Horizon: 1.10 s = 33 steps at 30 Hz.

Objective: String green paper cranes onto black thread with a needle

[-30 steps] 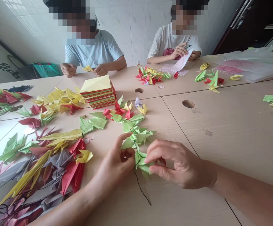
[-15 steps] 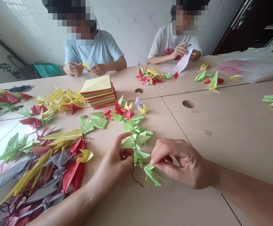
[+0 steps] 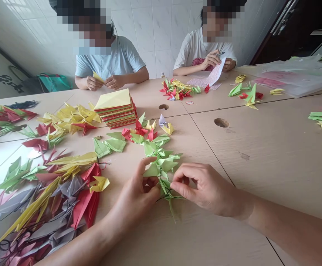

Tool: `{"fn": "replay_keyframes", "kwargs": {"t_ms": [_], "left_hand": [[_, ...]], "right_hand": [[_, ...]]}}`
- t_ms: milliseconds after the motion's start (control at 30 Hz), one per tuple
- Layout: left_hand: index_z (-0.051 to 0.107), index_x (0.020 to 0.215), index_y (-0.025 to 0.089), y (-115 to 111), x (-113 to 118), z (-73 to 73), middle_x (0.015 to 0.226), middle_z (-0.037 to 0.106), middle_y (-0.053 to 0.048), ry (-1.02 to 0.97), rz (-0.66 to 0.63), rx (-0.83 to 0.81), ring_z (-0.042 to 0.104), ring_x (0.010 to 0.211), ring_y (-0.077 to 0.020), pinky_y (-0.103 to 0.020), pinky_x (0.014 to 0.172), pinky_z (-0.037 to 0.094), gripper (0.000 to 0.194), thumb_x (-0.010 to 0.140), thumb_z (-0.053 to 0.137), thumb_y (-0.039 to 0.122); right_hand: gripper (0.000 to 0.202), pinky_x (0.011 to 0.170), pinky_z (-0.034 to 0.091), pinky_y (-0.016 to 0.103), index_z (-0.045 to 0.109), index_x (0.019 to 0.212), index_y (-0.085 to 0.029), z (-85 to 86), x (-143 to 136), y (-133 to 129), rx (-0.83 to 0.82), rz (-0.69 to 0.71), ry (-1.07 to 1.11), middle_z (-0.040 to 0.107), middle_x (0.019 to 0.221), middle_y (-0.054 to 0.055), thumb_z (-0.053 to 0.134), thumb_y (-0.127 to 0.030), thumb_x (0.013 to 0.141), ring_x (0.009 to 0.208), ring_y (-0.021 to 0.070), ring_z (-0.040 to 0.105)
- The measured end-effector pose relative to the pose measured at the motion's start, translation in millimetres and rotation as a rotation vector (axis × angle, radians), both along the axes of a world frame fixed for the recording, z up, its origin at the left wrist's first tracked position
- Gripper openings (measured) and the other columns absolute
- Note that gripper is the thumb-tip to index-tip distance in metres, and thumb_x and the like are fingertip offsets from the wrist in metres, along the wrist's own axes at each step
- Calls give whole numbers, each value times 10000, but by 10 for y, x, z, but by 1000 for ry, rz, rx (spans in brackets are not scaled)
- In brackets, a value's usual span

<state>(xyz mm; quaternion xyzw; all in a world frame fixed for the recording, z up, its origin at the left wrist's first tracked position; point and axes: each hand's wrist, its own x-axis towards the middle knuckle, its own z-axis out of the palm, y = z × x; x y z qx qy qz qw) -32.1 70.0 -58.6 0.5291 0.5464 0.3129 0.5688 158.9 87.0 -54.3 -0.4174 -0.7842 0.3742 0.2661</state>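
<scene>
A chain of green folded paper cranes point(image 3: 163, 162) runs toward me down the middle of the table, with a black string point(image 3: 161, 173) showing among its nearest pieces. On its left side my left hand point(image 3: 146, 188) is closed, thumb and fingers pinching at the string and paper edge; the pinch itself is mostly hidden. From the right, my right hand point(image 3: 199, 186) pinches beside the lowest green crane point(image 3: 166, 188), where a bit of dark string shows at the fingertips. That crane's thin tip points down toward me.
Paper cranes in grey, red, yellow and pink point(image 3: 63, 199) are heaped at left. A stack of coloured paper point(image 3: 118, 107) stands behind the chain. Across the table, one person point(image 3: 108, 62) folds yellow paper; another person point(image 3: 190, 51) holds a printed sheet. Plastic bags point(image 3: 296, 75) lie far right.
My right hand has moved left and slightly up, closer to my left hand. The lowest green crane has shifted up against the chain, and the loose string end has mostly gone from view.
</scene>
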Motion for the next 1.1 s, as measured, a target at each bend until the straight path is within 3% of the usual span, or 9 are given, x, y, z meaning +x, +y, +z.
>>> {"fn": "replay_keyframes", "kwargs": {"t_ms": [100,200,333,533,667,800,900,1100], "left_hand": [[341,1257,279,-9,2,15,632,467,73,-22,-21,-16,360,519,-90,-195,476,285,539,772,560,188],[341,1262,281,-23,4,22,684,527,46,-61,-43,-15,425,558,-100,-203,502,320,519,799,565,217],[330,1285,277,-28,8,25,746,573,19,-165,-36,-52,453,589,-93,-200,525,345,548,808,596,234],[267,1315,288,-25,9,29,807,594,3,-385,-87,-182,533,701,-116,-223,612,393,753,726,732,233],[276,1316,308,-30,-1,21,703,540,45,-360,-82,-187,521,669,-108,-211,583,353,754,725,742,249],[284,1304,301,-19,-2,12,651,521,67,-355,-87,-181,466,599,-82,-199,552,324,722,738,731,253],[330,1224,277,-14,6,3,630,518,80,-351,-65,-149,435,561,-67,-189,535,314,635,734,731,233],[420,872,233,-29,14,6,700,531,67,-274,-31,50,486,640,-82,-206,600,376,241,800,649,207]], "right_hand": [[118,611,399,218,622,823,-212,-3,-6,-15,-24,2,-75,599,727,-32,514,-166,833,648,98,531],[135,554,360,213,609,765,-201,3,-11,-9,-73,14,-101,551,677,-41,504,-206,848,595,89,477],[234,512,321,206,593,711,-187,3,-6,15,-284,45,-37,507,625,-50,518,-340,871,580,88,431],[220,535,321,199,599,715,-168,-31,5,64,-549,27,120,513,634,-51,627,-368,803,602,88,432],[289,478,237,204,567,663,-153,-29,11,83,-666,52,159,405,570,-65,687,-402,746,539,74,327],[312,483,233,209,562,657,-149,-25,15,77,-673,44,177,418,585,-57,711,-416,721,545,76,327],[315,472,226,212,564,659,-153,-29,14,79,-680,29,180,408,567,-62,712,-425,718,525,73,315],[307,529,307,213,572,686,-155,-42,14,108,-737,-24,286,524,616,-45,713,-426,718,565,83,430]]}}
